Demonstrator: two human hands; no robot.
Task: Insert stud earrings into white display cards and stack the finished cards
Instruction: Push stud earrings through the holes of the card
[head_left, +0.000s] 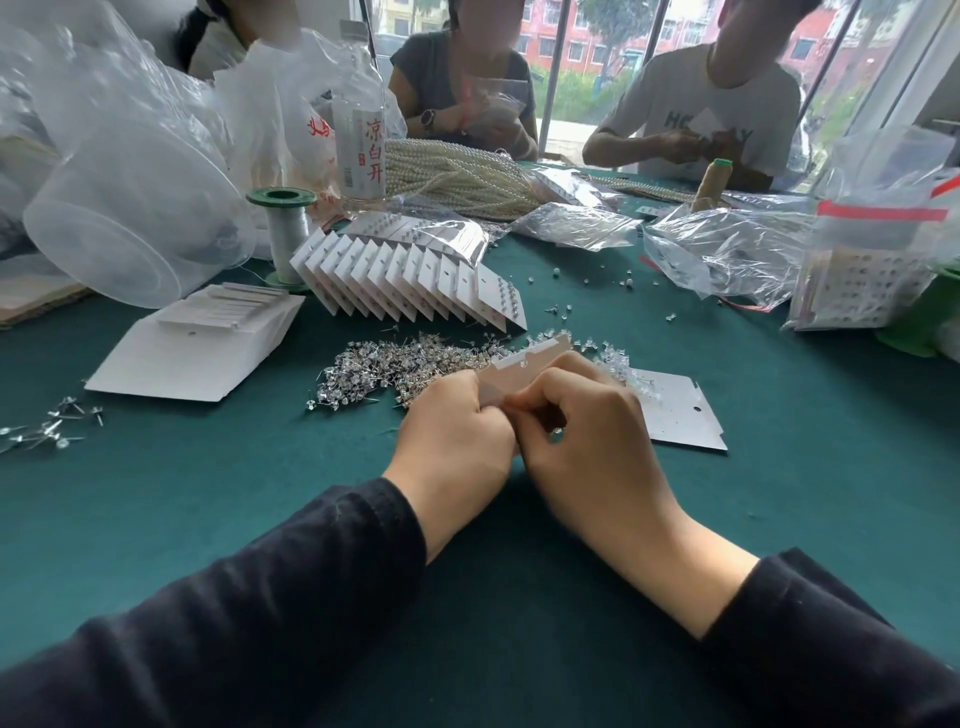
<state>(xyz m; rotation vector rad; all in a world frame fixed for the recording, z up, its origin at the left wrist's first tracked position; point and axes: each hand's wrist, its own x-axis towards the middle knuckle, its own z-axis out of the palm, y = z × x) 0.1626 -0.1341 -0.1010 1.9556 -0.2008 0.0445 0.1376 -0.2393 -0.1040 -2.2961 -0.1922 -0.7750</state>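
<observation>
My left hand and my right hand meet over the green table, both curled round one white display card that tilts up between them. The fingertips of my right hand pinch at the card's lower edge; whether a stud is between them is hidden. A heap of loose stud earrings lies just beyond my hands. A fanned row of finished cards leans behind the heap. Blank cards lie stacked at the left, and another card lies flat at the right.
A few studs lie scattered at the far left. A clear tub, a green-capped spool, a water bottle, pearl strands and plastic bags crowd the back. Two people sit opposite.
</observation>
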